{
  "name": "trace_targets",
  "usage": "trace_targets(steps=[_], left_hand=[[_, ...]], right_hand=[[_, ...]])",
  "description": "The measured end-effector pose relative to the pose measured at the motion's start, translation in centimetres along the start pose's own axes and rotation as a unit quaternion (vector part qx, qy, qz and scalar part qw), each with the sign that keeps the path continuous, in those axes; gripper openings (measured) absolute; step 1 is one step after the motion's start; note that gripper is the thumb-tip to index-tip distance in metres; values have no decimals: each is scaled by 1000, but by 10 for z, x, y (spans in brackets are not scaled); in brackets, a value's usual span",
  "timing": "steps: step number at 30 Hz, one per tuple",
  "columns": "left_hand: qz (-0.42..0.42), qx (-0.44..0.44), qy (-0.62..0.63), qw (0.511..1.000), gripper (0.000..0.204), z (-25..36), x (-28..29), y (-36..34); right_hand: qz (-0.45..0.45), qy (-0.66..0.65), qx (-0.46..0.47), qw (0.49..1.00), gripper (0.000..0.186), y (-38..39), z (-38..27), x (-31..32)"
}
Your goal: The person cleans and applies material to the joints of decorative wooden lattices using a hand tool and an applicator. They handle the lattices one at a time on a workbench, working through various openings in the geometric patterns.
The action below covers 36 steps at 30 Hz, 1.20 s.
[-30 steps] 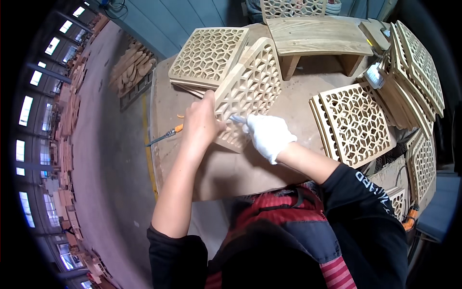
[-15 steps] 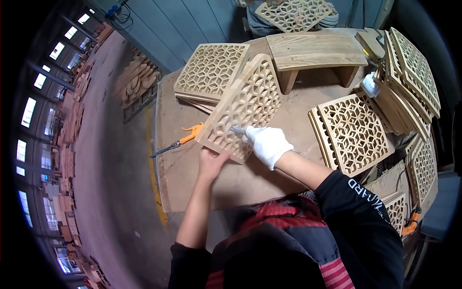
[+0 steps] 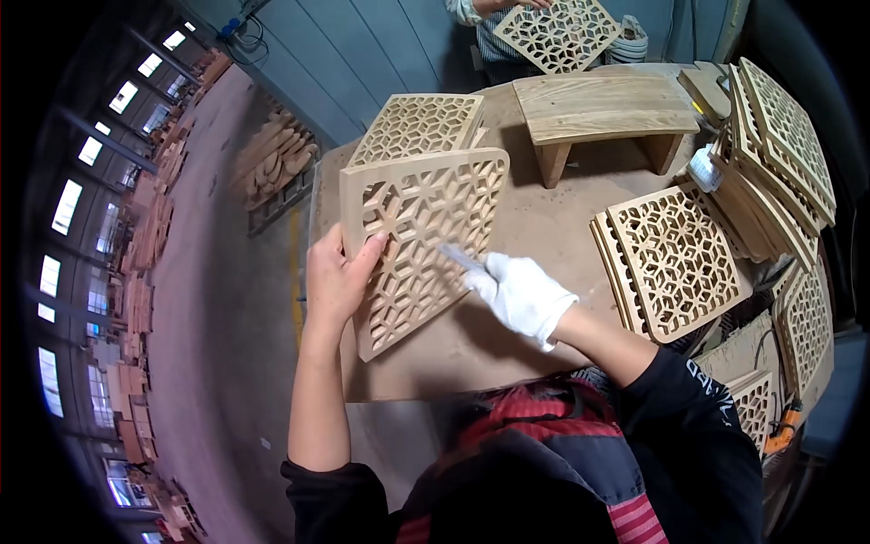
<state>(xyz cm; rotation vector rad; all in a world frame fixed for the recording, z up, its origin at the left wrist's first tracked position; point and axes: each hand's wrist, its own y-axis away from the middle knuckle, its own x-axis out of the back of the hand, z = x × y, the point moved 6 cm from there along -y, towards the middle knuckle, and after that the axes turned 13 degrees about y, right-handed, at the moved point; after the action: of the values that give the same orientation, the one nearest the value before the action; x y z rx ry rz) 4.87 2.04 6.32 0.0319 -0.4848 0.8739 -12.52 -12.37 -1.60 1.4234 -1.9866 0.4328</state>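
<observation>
A square wooden lattice panel (image 3: 431, 210) is held up and tilted at the middle of the worktable. My bare left hand (image 3: 337, 274) grips its left edge, thumb over the front face. My right hand (image 3: 518, 299), in a white glove, is closed around a slim pale tool (image 3: 460, 256), blurred, whose tip is at the panel's openings. Behind the held panel lies a stack of lattice panels (image 3: 419, 116). Another stack (image 3: 672, 265) lies to the right of my right hand.
A curved-top wooden stand (image 3: 603, 100) sits at the back. A person's hand (image 3: 535, 7) holds a lattice panel (image 3: 557, 36) there. More stacked panels (image 3: 777, 136) and an orange power tool (image 3: 781, 435) are on the right. Wood pieces (image 3: 272, 159) sit beside the worktable (image 3: 453, 372).
The held panel has turned more upright toward me. My left hand shifted from its lower edge up to the left edge. The person's panel at the back has moved.
</observation>
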Motion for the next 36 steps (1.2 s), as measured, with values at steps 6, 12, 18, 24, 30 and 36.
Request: trace_targets(steps=[6,12,18,24,30,36], left_hand=[[8,-52,-142,989,33,16,-27,-14],[-13,-103,-28,994,30,21,-55,-17],[-33,-68,4,997,30,18,-57,-16],[-21,-77,-48,996,38,34,-66,-15],[4,-73,-59,996,37,30,-76,-23],[-8,-65,-82,994,34,35,-89,-26]], right_hand=[[27,73,30,997,31,-1,-21,2],[115,150,78,979,27,-28,-19,2],[157,285,96,941,13,-15,-43,8],[195,283,166,924,13,-26,-55,11],[185,299,165,921,13,-15,-51,16],[221,326,156,906,13,-29,-42,12]])
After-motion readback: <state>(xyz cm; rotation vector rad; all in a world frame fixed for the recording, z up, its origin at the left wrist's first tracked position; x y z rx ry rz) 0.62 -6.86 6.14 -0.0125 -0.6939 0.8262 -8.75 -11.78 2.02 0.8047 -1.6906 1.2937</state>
